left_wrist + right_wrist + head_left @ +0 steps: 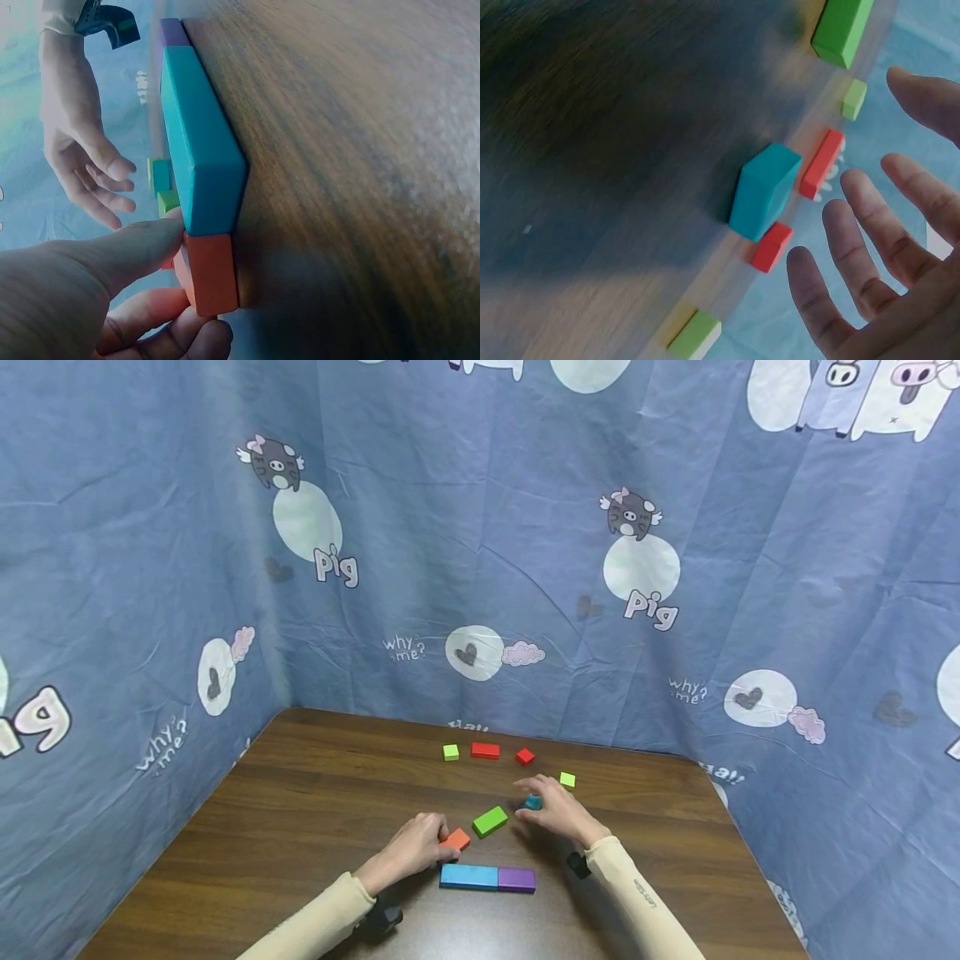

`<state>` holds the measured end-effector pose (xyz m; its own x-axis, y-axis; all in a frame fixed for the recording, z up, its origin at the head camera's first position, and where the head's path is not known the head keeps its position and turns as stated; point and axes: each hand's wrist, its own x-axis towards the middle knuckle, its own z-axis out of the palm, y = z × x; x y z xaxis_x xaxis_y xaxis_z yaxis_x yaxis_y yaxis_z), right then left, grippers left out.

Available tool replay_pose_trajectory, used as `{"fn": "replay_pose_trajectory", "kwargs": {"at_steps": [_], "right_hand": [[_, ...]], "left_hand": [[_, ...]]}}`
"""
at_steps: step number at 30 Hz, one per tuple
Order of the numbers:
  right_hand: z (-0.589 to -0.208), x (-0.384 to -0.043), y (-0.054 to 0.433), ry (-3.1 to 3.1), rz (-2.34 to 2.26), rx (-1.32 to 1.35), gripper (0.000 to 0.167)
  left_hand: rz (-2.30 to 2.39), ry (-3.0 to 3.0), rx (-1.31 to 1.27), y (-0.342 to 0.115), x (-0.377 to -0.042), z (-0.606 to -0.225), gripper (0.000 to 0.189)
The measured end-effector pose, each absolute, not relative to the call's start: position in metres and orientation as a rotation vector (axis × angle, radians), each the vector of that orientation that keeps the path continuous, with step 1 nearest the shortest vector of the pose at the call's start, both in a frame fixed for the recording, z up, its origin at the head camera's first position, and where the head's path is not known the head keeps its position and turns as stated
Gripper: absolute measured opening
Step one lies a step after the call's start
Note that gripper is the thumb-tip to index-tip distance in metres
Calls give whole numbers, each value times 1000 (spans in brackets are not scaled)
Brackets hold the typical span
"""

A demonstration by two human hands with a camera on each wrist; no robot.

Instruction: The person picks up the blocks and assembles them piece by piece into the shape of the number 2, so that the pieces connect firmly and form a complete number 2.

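My left hand [408, 850] pinches an orange block [457, 839] between thumb and fingers. In the left wrist view the orange block [213, 274] appears right at the near end of a long blue block [202, 142]. That blue block lies end to end with a purple block [517, 881] on the table. Over a small teal block [533, 802], my right hand [561, 812] hovers with fingers spread. The right wrist view has the teal block [766, 191] on the table, apart from the fingers. Between the two hands lies a green block [490, 821].
Farther back on the brown wooden table [360, 768] are a long red block [485, 751], a small red block [525, 757] and two yellow-green blocks, one at left [450, 752] and one at right [567, 779]. A blue patterned curtain [480, 568] hangs behind the table.
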<state>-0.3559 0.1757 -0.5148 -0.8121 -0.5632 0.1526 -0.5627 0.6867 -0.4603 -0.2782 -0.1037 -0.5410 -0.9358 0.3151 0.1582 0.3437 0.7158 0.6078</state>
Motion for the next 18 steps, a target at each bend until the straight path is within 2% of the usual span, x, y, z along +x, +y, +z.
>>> {"fn": "replay_pose_trajectory", "kwargs": {"at_steps": [18], "right_hand": [[-524, -360, 152, 2860, -697, -1085, 48]], "left_hand": [[-1017, -2897, -516, -103, -280, -542, 29]]}}
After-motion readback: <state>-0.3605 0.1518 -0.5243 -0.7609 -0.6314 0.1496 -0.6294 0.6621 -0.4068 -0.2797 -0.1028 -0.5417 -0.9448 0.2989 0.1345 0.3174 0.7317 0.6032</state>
